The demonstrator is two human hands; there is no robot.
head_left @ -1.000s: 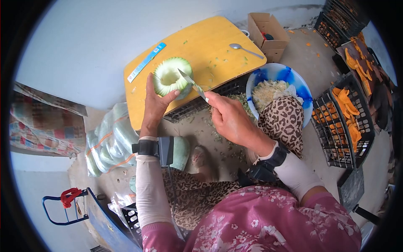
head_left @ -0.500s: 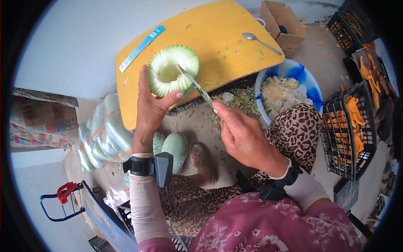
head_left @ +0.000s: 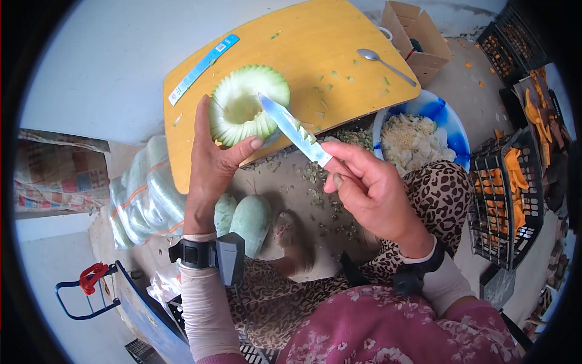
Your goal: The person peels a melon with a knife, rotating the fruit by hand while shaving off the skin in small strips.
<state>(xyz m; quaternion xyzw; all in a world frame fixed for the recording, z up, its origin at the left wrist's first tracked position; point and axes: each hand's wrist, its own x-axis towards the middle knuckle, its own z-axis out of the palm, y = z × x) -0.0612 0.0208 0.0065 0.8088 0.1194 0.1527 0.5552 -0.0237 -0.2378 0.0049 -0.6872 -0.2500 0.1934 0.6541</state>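
A hollowed pale green melon [head_left: 245, 103] with a notched rim rests on a yellow wooden board [head_left: 303, 54]. My left hand [head_left: 212, 161] cups its near side, index finger up the left flank and thumb under the front. My right hand [head_left: 370, 191] grips a knife [head_left: 294, 128] by the handle. The blade lies flat, its tip over the melon's right rim.
A blue ruler [head_left: 203, 68] and a spoon [head_left: 385, 62] lie on the board. A blue bowl [head_left: 448, 121] of scraps sits to the right, near black crates [head_left: 500, 194] of orange slices. A cardboard box [head_left: 418, 36] stands behind. Whole melons [head_left: 248, 215] and a bagged pile [head_left: 142, 194] lie below.
The knife blade has turned from edge-on to flat and lifted slightly at the melon's rim. My right hand shifted right and up. The left hand kept its hold on the melon.
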